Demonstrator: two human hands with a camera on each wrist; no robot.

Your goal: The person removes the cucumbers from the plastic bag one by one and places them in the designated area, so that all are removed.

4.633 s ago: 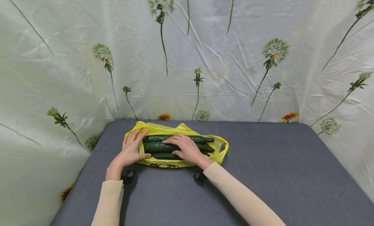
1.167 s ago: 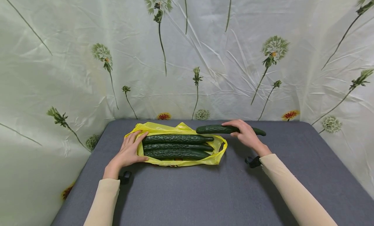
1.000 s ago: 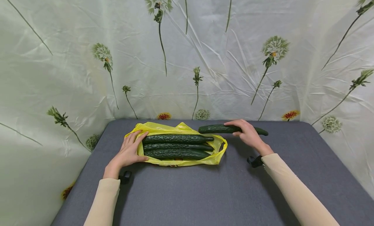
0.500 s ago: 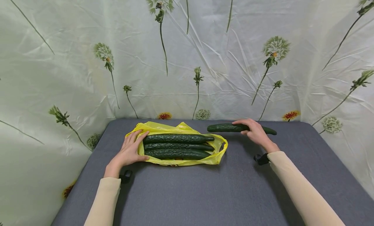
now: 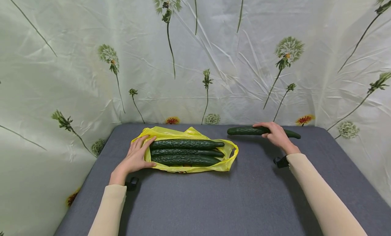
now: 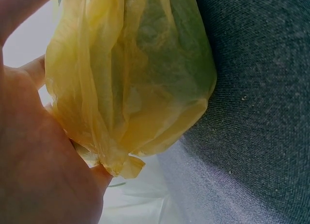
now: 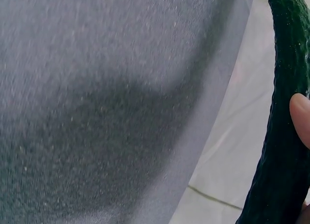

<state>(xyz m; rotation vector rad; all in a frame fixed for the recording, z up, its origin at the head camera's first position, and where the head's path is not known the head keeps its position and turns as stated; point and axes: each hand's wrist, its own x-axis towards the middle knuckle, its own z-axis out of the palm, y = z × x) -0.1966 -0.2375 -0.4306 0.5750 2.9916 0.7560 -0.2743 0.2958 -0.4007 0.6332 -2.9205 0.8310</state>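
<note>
Over grey cloth [image 5: 195, 202], right fingers [image 5: 263, 124] hide cucumber [image 5: 244, 130] (partly).

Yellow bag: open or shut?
Open. In the head view, the mouth of the yellow bag is spread apart, with three cucumbers visible inside.

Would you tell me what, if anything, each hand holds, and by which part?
The right hand holds a cucumber around its middle; the left hand holds the bag at its left end.

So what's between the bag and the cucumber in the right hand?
In the head view, only bare table shows between the bag and the cucumber in the right hand.
</note>
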